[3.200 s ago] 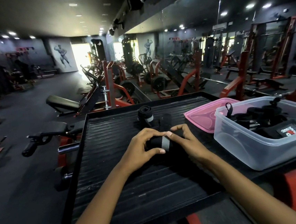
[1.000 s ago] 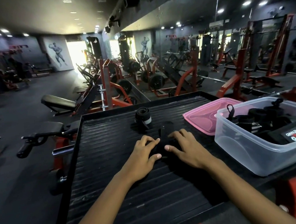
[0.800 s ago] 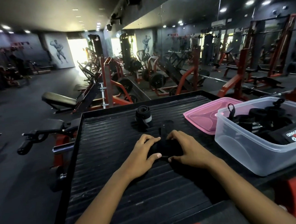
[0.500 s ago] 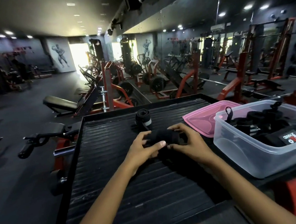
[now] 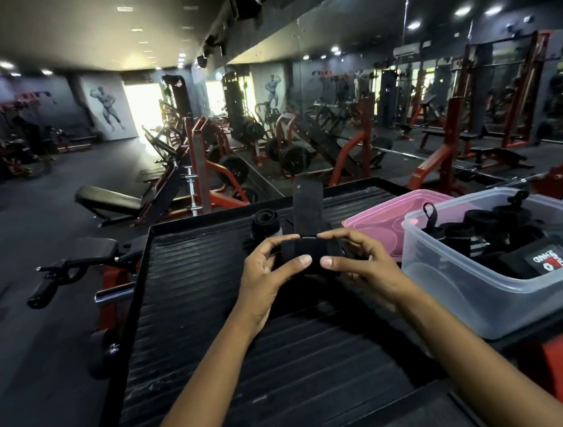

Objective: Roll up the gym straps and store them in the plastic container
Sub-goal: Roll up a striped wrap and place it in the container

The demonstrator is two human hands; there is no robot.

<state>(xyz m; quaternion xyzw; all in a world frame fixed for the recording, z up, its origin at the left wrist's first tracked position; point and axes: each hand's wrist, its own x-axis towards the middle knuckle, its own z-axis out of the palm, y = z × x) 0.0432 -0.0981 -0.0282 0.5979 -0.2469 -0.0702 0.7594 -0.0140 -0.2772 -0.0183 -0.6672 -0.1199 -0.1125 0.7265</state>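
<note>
From the head camera I am seeing both hands lifted just above the black ribbed platform (image 5: 216,340), holding one black gym strap (image 5: 306,252) between them. The left hand (image 5: 265,278) is curling round the rolled part, thumb pressing its near face and fingers wrapping over the top. The right hand (image 5: 360,264) is pinching the same roll from the other side, thumb tip nearly meeting the left thumb. The strap's loose tail (image 5: 307,204) is standing up beyond the roll. Beyond the hands, an already rolled strap (image 5: 265,222) is sitting on the platform. To the right of the hands, the clear plastic container (image 5: 486,283) is resting on the platform's edge with dark straps inside, and its pink lid (image 5: 387,217) is lying just behind it.
</note>
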